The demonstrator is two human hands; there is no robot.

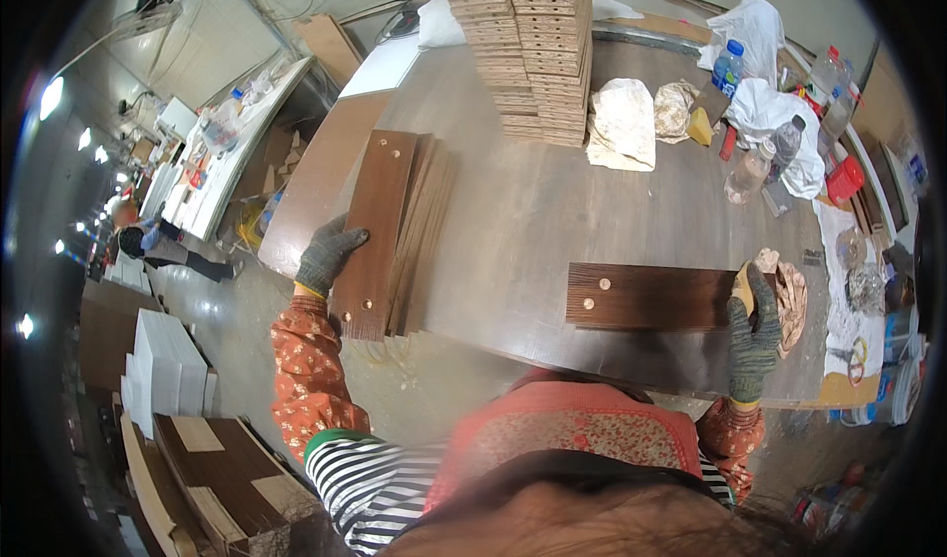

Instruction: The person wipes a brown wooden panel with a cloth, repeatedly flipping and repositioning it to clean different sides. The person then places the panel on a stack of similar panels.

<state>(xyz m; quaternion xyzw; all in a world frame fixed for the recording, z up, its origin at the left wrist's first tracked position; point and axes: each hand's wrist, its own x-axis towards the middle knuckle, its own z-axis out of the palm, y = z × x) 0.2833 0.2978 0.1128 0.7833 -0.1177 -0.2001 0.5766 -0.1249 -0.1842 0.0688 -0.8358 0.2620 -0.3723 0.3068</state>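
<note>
At the left, a dark brown board (380, 197) with round holes near its ends lies on top of a fanned stack of similar boards (421, 226). My left hand (331, 256), in a grey knit glove, is closed on the board's left edge. A second dark brown board (651, 297), with two round holes at its left end, lies crosswise at the right near the table's front edge. Over its right end my right hand (753, 335), also gloved, is closed around a small yellowish piece (742, 287), partly hidden by the fingers. A crumpled beige cloth (791, 305) lies beside that hand.
A tall stack of drilled boards (543, 54) stands at the table's back. Cloths (621, 125), bottles (750, 172) and a red-lidded jar (845, 179) crowd the right rear. Brown panels (232, 458) stand at the lower left; another person (168, 248) is at far left.
</note>
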